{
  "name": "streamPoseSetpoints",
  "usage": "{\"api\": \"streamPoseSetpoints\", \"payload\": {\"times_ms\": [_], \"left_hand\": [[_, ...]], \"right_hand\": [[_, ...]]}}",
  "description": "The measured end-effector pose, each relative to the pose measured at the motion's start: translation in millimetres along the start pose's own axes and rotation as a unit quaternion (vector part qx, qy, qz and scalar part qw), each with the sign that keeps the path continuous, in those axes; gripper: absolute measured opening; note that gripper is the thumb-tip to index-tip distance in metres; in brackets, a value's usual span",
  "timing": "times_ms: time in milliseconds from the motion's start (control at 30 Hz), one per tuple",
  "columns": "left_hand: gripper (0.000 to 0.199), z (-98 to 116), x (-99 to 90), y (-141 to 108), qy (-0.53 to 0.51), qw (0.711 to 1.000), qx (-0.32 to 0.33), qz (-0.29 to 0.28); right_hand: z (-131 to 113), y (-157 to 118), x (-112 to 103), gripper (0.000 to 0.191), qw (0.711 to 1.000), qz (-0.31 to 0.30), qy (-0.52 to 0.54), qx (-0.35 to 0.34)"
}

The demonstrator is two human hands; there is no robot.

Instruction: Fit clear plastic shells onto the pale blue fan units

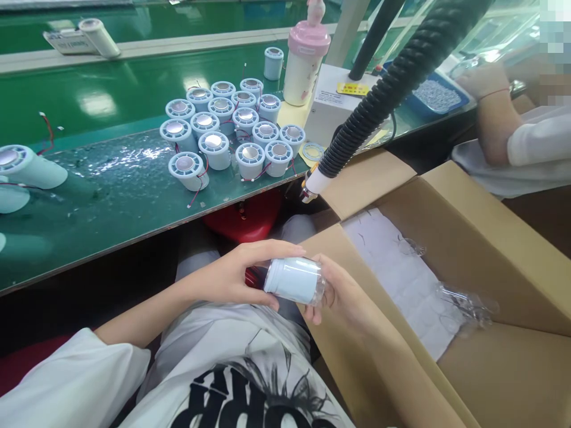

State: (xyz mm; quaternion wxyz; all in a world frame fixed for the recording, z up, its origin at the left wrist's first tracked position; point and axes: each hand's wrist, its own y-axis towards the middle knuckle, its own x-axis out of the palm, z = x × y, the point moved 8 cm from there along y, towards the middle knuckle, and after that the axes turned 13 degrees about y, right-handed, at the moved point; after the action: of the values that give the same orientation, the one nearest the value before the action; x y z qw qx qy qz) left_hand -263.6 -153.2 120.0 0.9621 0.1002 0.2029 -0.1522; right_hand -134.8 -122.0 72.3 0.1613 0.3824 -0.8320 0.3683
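A light blue cylinder in a clear plastic cover [294, 279] lies sideways between my two hands above my lap. My left hand [245, 273] curves round its left end, thumb below and fingers along the top. Round the clear right end are the bent fingers of my right hand [334, 285]. On the green bench [111, 202] stand several light blue cylinders [214, 145] with round metal tops and thin red and black wires. More of them lie on their sides at the far left [33, 166].
An open cardboard box [491, 249] at the right holds white paper and clear plastic pieces. A black ribbed hose [383, 89] hangs over the bench edge. Behind are a pink-lidded bottle [303, 65], a white machine [330, 107], a blue tray [435, 95] and another person's arm [495, 125].
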Motion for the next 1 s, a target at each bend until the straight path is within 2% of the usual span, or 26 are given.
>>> {"api": "streamPoseSetpoints", "payload": {"times_ms": [167,367,433,500,567,600,633,667,700,733,767,800,833,867,967,1000], "left_hand": [[0.077,4.0,-2.0,0.5,0.008,0.999,0.038,0.012],[0.072,2.3,0.9,0.3,0.013,0.998,0.054,0.013],[0.069,2.0,2.1,-0.1,0.012,0.999,0.046,0.016],[0.067,0.4,3.2,-0.6,-0.006,1.000,0.015,0.019],[0.066,-2.5,5.0,-1.6,-0.043,0.998,-0.036,0.017],[0.066,-3.9,6.0,-2.3,-0.064,0.996,-0.063,0.015],[0.065,-4.9,6.9,-3.0,-0.083,0.993,-0.087,0.015],[0.064,-5.4,7.5,-3.5,-0.097,0.990,-0.105,0.015],[0.064,-5.7,7.8,-3.9,-0.105,0.987,-0.118,0.015],[0.063,-6.2,8.0,-4.1,-0.110,0.986,-0.128,0.014],[0.063,-6.7,8.5,-4.2,-0.114,0.984,-0.134,0.010],[0.064,-7.1,9.1,-4.2,-0.118,0.984,-0.136,0.003],[0.065,-7.1,9.5,-3.9,-0.119,0.984,-0.132,-0.005],[0.069,-6.5,9.2,-3.5,-0.113,0.986,-0.122,-0.012],[0.081,-1.2,5.7,-1.3,-0.073,0.995,-0.070,-0.023],[0.081,-0.1,5.2,-0.7,-0.070,0.995,-0.061,-0.026]], "right_hand": [[11.1,2.6,5.2,0.059,0.997,-0.017,0.030,0.073],[21.3,-1.6,8.4,0.071,0.983,-0.019,0.066,0.170],[24.9,-2.0,9.1,0.074,0.980,-0.029,0.060,0.186],[25.6,-0.4,5.5,0.076,0.986,-0.030,0.023,0.164],[16.3,2.6,-4.9,0.068,0.996,0.001,-0.058,0.071],[5.2,2.3,-10.7,0.056,0.993,0.028,-0.115,-0.012],[-9.0,-1.0,-13.5,0.040,0.977,0.049,-0.179,-0.109],[-23.0,-7.7,-11.3,0.027,0.945,0.054,-0.244,-0.211],[-33.8,-16.4,-4.3,0.033,0.902,0.038,-0.305,-0.302],[-39.7,-25.4,4.9,0.048,0.857,0.007,-0.356,-0.373],[-41.2,-32.4,13.4,0.057,0.820,-0.030,-0.391,-0.416],[-40.3,-36.3,18.9,0.062,0.801,-0.062,-0.411,-0.431],[-39.4,-37.0,20.5,0.062,0.801,-0.079,-0.412,-0.426],[-38.7,-35.1,18.7,0.060,0.821,-0.081,-0.394,-0.404],[-32.5,-23.2,6.3,0.055,0.921,-0.067,-0.249,-0.292],[-29.6,-20.3,3.6,0.054,0.942,-0.065,-0.199,-0.261]]}}
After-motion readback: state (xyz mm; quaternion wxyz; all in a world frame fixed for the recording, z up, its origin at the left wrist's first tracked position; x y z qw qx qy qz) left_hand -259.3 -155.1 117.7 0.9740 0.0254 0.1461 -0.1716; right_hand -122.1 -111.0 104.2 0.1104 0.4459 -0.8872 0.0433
